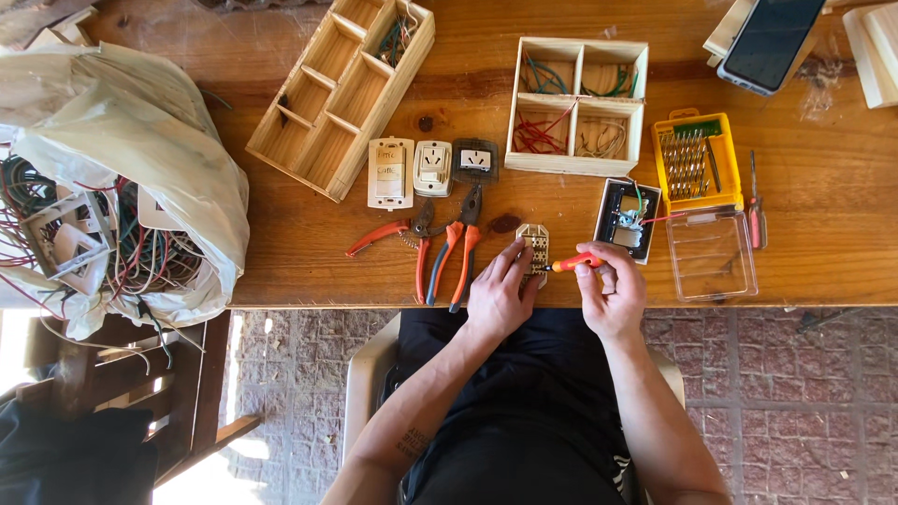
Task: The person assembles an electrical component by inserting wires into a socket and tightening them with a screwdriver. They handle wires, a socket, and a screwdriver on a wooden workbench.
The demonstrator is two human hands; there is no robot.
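**Screwdriver on the module at the table's front edge**

At the front edge of the wooden table (804,187), I see my left hand (499,292) pressing the small beige socket module (534,245) flat, fingers spread. My right hand (610,295) is closed around an orange screwdriver (572,264), tip at the module's side. Three switch plates (432,168) wait near the middle (apparently untouched); a black opened unit (625,220) lies just beside, so I judge the work midway.

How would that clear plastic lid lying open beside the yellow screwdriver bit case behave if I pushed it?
The clear plastic lid looks thin and empty, so it is probably light and would slide easily on the smooth wooden table. It seems joined to the yellow bit case, so it may swing or drag that along. Thin plastic could crack if pressed hard.
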